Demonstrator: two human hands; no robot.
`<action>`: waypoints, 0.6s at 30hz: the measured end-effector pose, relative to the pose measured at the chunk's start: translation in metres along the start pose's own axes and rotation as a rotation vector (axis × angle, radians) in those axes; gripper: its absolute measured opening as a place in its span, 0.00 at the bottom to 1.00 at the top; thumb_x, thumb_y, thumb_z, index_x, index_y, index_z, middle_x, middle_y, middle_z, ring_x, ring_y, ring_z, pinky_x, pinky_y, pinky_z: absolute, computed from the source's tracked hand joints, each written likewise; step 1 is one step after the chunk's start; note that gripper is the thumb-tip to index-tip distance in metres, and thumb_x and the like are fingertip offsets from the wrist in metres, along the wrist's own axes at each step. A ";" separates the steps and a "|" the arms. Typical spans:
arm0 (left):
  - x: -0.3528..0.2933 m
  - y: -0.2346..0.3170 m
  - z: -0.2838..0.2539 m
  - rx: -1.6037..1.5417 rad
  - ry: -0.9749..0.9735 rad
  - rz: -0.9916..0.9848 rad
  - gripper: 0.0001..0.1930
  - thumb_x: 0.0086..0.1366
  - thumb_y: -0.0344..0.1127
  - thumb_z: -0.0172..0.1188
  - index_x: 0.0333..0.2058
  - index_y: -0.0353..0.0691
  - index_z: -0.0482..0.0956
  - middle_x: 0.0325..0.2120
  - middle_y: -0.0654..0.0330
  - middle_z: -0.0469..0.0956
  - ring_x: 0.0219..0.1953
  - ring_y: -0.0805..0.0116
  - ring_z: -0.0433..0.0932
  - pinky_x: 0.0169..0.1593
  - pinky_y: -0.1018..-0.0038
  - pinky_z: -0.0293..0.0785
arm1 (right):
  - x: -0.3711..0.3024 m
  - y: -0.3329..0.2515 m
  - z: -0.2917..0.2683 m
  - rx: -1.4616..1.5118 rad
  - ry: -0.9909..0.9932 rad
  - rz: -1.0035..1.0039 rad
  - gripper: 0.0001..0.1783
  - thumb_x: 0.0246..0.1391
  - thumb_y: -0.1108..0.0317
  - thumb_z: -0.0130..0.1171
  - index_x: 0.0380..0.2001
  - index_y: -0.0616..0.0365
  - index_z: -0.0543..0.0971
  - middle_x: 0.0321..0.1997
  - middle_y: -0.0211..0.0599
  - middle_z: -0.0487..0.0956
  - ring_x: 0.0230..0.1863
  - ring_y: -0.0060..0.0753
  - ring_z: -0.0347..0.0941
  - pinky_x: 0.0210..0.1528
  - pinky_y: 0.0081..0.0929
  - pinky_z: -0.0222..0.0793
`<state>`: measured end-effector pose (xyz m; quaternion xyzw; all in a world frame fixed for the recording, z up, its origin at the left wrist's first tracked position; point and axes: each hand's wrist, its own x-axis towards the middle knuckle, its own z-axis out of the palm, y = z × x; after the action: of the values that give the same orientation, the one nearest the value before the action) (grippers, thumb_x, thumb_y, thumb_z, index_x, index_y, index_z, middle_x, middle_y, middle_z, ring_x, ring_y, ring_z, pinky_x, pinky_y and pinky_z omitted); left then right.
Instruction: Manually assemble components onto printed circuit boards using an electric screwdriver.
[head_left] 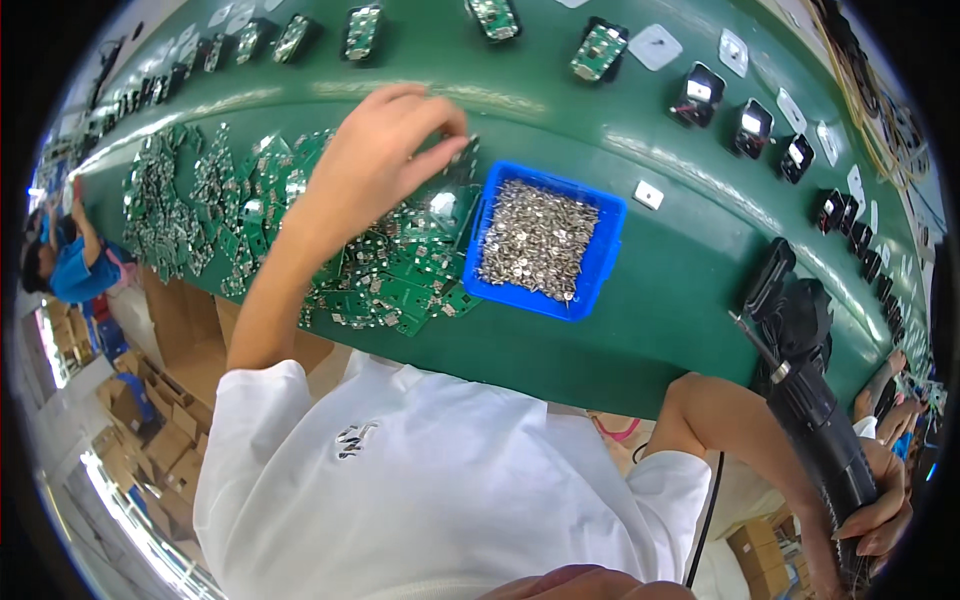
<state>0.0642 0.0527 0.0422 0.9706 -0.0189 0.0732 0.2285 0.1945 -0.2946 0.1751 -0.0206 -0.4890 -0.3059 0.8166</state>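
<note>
Loose heap of flat green circuit boards spread at left, reaching near tray. Left hand hung over heap's far side, fingers curled, thumb and forefinger close; could not tell whether anything was pinched. Blue square-cornered plastic tray of small silver metal pieces sat just rightward and nearer body, left hand closer. Bare green tabletop lay open between tray and black cylindrical powered screwdriver, long axis slanting up-left. Right hand clamped around its rear.
</note>
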 end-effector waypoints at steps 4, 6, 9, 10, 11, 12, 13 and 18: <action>0.063 0.004 0.012 -0.161 0.110 0.285 0.16 0.63 0.26 0.68 0.50 0.40 0.86 0.37 0.63 0.84 0.35 0.64 0.80 0.45 0.70 0.77 | 0.008 -0.017 -0.001 0.069 0.024 -0.079 0.15 0.67 0.62 0.62 0.48 0.58 0.73 0.36 0.25 0.75 0.25 0.17 0.70 0.15 0.13 0.70; 0.106 0.012 0.026 -0.214 0.127 0.490 0.10 0.64 0.29 0.67 0.44 0.41 0.87 0.35 0.63 0.84 0.34 0.62 0.80 0.43 0.68 0.77 | 0.010 -0.027 -0.001 0.016 0.016 0.029 0.15 0.68 0.62 0.61 0.50 0.59 0.73 0.37 0.25 0.75 0.26 0.16 0.70 0.15 0.13 0.70; 0.150 0.021 0.054 -0.250 0.104 0.531 0.09 0.64 0.29 0.66 0.43 0.39 0.87 0.35 0.61 0.84 0.34 0.60 0.81 0.43 0.67 0.77 | 0.009 -0.029 0.004 -0.051 -0.008 0.047 0.16 0.67 0.63 0.62 0.52 0.59 0.73 0.37 0.25 0.75 0.27 0.16 0.70 0.16 0.13 0.71; 0.165 0.024 0.064 -0.266 0.092 0.546 0.09 0.65 0.29 0.66 0.43 0.39 0.87 0.35 0.60 0.85 0.34 0.58 0.81 0.43 0.66 0.77 | 0.007 -0.029 0.006 -0.081 -0.015 0.059 0.17 0.67 0.64 0.62 0.52 0.60 0.73 0.37 0.25 0.75 0.27 0.16 0.70 0.16 0.13 0.71; 0.179 0.028 0.077 -0.285 0.075 0.563 0.08 0.65 0.29 0.65 0.42 0.38 0.87 0.34 0.59 0.85 0.34 0.57 0.81 0.44 0.65 0.77 | 0.006 -0.029 0.005 -0.118 -0.021 0.069 0.17 0.67 0.64 0.62 0.53 0.60 0.72 0.37 0.25 0.75 0.27 0.16 0.70 0.16 0.14 0.71; 0.189 0.030 0.084 -0.303 0.060 0.579 0.08 0.65 0.29 0.65 0.42 0.37 0.87 0.34 0.58 0.85 0.34 0.56 0.81 0.44 0.65 0.78 | 0.006 -0.030 0.006 -0.121 -0.025 0.065 0.17 0.67 0.64 0.62 0.53 0.60 0.72 0.37 0.25 0.75 0.27 0.16 0.70 0.16 0.14 0.71; 0.197 0.030 0.090 -0.321 0.045 0.595 0.08 0.65 0.29 0.65 0.41 0.36 0.87 0.34 0.57 0.86 0.34 0.55 0.81 0.44 0.64 0.78 | 0.007 -0.031 0.007 -0.114 -0.007 0.028 0.17 0.67 0.65 0.62 0.53 0.60 0.72 0.37 0.25 0.75 0.27 0.16 0.71 0.16 0.14 0.71; 0.214 0.022 0.102 -0.357 -0.036 0.634 0.07 0.65 0.28 0.64 0.40 0.34 0.87 0.34 0.54 0.87 0.34 0.51 0.82 0.45 0.62 0.78 | 0.014 -0.027 0.003 -0.012 0.019 -0.123 0.17 0.66 0.66 0.63 0.53 0.60 0.72 0.38 0.25 0.75 0.28 0.17 0.71 0.17 0.14 0.72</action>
<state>0.2878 -0.0135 -0.0056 0.8624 -0.3356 0.1189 0.3598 0.1829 -0.3221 0.1803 0.0075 -0.4797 -0.3585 0.8008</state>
